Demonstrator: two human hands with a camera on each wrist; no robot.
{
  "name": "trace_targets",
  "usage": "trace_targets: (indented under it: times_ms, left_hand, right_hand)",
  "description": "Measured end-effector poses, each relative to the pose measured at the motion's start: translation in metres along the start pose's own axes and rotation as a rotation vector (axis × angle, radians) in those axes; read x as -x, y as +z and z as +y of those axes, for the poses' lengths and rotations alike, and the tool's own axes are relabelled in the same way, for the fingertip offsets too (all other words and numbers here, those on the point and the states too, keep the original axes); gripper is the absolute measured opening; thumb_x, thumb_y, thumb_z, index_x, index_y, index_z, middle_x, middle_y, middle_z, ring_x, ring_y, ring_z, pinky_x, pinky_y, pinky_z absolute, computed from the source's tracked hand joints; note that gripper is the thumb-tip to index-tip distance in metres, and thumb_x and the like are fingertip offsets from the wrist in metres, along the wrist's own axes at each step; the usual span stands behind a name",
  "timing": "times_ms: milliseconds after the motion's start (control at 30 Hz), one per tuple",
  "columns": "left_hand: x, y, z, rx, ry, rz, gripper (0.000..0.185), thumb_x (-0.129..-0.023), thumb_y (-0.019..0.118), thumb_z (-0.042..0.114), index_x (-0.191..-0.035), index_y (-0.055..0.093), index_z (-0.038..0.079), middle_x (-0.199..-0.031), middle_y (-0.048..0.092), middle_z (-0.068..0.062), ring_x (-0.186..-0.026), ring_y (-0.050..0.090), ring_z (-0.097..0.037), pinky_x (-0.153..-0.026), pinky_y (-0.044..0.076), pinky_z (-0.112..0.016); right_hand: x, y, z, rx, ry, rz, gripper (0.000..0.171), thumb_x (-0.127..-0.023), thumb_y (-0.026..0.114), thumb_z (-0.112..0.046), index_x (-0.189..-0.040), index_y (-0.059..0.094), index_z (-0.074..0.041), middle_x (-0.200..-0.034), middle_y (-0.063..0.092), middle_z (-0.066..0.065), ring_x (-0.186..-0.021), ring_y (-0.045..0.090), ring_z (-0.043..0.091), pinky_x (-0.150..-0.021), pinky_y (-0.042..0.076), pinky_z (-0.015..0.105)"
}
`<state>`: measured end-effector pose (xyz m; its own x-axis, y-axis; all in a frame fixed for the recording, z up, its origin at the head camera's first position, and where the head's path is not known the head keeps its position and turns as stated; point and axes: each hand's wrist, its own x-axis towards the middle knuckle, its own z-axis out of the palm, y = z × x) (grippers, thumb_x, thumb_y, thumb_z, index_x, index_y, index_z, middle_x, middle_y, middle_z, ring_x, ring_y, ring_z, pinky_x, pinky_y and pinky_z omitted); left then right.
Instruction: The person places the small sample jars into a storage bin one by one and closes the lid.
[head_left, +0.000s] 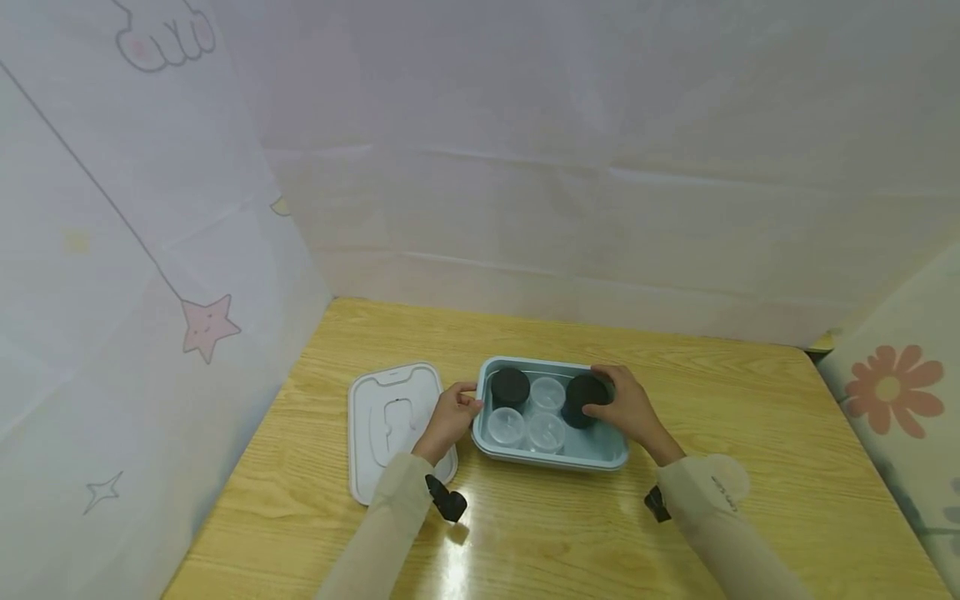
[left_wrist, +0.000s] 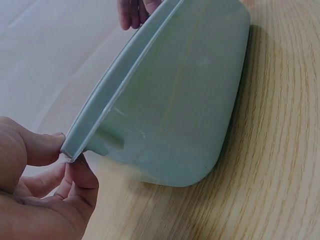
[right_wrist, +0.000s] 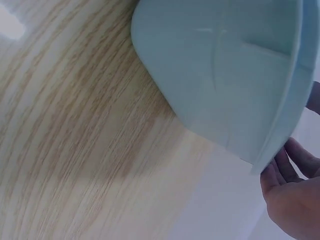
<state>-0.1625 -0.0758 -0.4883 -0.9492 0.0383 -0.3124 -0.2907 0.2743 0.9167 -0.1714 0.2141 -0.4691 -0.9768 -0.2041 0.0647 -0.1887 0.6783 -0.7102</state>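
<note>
A pale blue-green plastic bin (head_left: 517,456) stands on the table. My left hand (head_left: 452,417) pinches the rim at its left end, thumb above and curled fingers beneath, as the left wrist view shows. Inside the bin's right half, my right hand (head_left: 626,408) holds a black round container (head_left: 585,396) between thumb and fingers. Part of that container is hidden by the hand. In the right wrist view, the right hand's fingers (right_wrist: 282,167) show right at the rim. Another black round container (head_left: 510,387) sits at the bin's far left, beside several clear round containers (head_left: 546,432).
Left of the bin lies a flat white lid (head_left: 367,433), partly covered by my left forearm. The wooden table (head_left: 750,467) extends to the right. Printed cloth (head_left: 525,208) hangs behind the table and along both sides.
</note>
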Motion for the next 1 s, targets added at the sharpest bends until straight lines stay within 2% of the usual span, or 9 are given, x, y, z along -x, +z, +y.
trace_targets:
  times_ms: [167,333,700,1000]
  left_hand:
    - [0.001,0.0,0.0,-0.001,0.0,-0.003,0.036,-0.096,0.055,0.01,-0.131,0.051,0.003,-0.095,0.054,-0.009,-0.077,0.052,-0.014,-0.06,0.042,-0.022]
    - [0.001,-0.001,0.001,0.005,0.003,-0.005,0.036,-0.096,0.055,0.011,-0.131,0.051,0.003,-0.095,0.054,-0.01,-0.077,0.051,-0.015,-0.06,0.042,-0.023]
    - [0.0,-0.003,0.0,0.006,0.0,-0.009,0.036,-0.096,0.055,0.012,-0.131,0.051,0.004,-0.098,0.055,-0.011,-0.079,0.053,-0.015,-0.061,0.043,-0.023]
    - [-0.002,-0.001,-0.002,0.003,0.006,-0.009,0.036,-0.096,0.056,0.011,-0.13,0.052,0.003,-0.096,0.054,-0.01,-0.08,0.053,-0.016,-0.061,0.044,-0.023]
  right_hand:
    - [0.004,-0.008,-0.003,0.017,0.013,-0.006,0.065,-0.079,0.075,-0.008,-0.133,0.044,0.009,-0.13,0.046,0.03,-0.119,0.046,0.044,-0.1,0.037,0.056]
    - [0.012,-0.022,0.0,0.02,-0.017,-0.01,0.065,-0.08,0.074,-0.008,-0.133,0.043,0.01,-0.131,0.043,0.032,-0.118,0.045,0.046,-0.099,0.037,0.058]
    - [0.041,-0.05,0.026,0.033,0.003,-0.008,0.068,-0.082,0.073,-0.012,-0.136,0.038,0.011,-0.132,0.04,0.032,-0.118,0.04,0.047,-0.099,0.033,0.06]
    - [0.067,-0.064,0.045,0.064,-0.01,0.007,0.069,-0.081,0.075,-0.013,-0.134,0.038,0.012,-0.129,0.041,0.034,-0.115,0.041,0.048,-0.095,0.034,0.061]
